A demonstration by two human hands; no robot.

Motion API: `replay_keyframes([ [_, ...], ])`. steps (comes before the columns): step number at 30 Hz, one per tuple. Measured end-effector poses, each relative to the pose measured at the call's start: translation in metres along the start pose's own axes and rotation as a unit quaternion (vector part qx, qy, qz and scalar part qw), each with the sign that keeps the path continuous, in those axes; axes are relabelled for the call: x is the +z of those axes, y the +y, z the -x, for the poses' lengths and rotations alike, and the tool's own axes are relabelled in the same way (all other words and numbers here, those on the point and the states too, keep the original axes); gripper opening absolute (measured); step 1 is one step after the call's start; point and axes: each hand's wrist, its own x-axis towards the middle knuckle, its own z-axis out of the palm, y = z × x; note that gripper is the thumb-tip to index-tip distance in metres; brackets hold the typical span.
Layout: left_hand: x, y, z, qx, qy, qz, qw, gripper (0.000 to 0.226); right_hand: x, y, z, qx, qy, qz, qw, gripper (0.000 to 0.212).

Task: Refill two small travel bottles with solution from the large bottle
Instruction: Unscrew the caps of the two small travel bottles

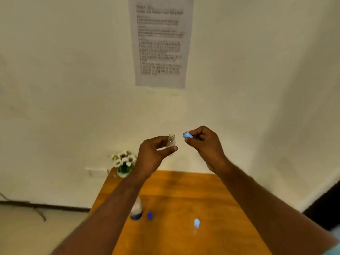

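Step in hand, as judged: first travel bottle is uncapped, cap to be parked before filling.

Left hand (156,150) holds the small bottle (171,142) up in the air above the far end of the table (193,199), thumb and fingers curled round its body, mouth up. Right hand (204,142) pinches the light blue cap (187,135) between thumb and fingertips, just beside the bottle mouth and apart from it.

To do it well: keep the bottle upright. Set the cap down open side up, near at hand, clear of the pouring path. Bring the bottle low over the table before pouring, so any spill lands on wood. Hold it by the body, not the neck, leaving the threads free.

Large bottle (136,210) stands at the left of the table, partly behind the left forearm; a dark blue cap (150,215) lies just beside it, so it looks already open. Second small bottle (196,225) stands to the right, well apart, cap on.

Held bottle: clear plastic, threaded neck, round shoulder. Fill level cannot be told; it looks empty or nearly so. Light and likely slippery if wetted.
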Motion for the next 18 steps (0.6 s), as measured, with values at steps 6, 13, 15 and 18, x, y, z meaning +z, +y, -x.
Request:
replay_keyframes([
  [6,0.008,-0.100,0.049,-0.063,0.034,-0.055,0.996,0.040,0.023,0.108,0.049,0.074,-0.024,0.093,0.993,0.029],
  [13,0.015,-0.183,0.091,-0.157,-0.008,-0.132,0.979,0.035,0.049,0.197,0.111,0.173,-0.024,0.156,0.972,0.029],
  [15,0.018,-0.200,0.098,-0.163,-0.032,-0.156,0.974,0.032,0.055,0.216,0.123,0.189,-0.017,0.166,0.968,0.027],
  [18,0.025,-0.224,0.108,-0.160,-0.063,-0.201,0.964,0.032,0.067,0.245,0.138,0.219,-0.005,0.185,0.958,0.020],
])
